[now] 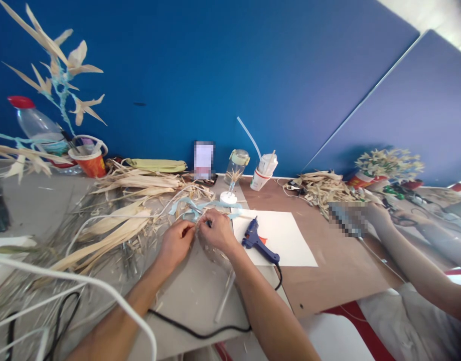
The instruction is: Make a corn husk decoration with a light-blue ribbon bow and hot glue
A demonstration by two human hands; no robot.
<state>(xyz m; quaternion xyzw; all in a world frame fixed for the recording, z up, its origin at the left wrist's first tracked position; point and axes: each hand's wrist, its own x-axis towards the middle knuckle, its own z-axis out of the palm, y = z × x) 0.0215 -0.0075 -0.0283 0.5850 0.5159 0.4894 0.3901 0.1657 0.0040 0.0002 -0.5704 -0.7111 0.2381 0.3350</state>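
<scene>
My left hand (177,241) and my right hand (216,231) meet at the middle of the grey table (192,296), fingers pinched together on a thin dry husk strip and a pale blue ribbon (194,209). What exactly sits between the fingertips is too small to make out. A blue glue gun (257,241) lies just right of my right hand on a white sheet of paper (286,235), its black cord (200,332) trailing toward me.
Dried corn husks (117,225) are piled to the left. At the back stand a red cup (90,159), a plastic bottle (36,128), a glass jar (238,164) and a white cup (263,173). Another person's arm (411,260) works at the right near more husks (324,189).
</scene>
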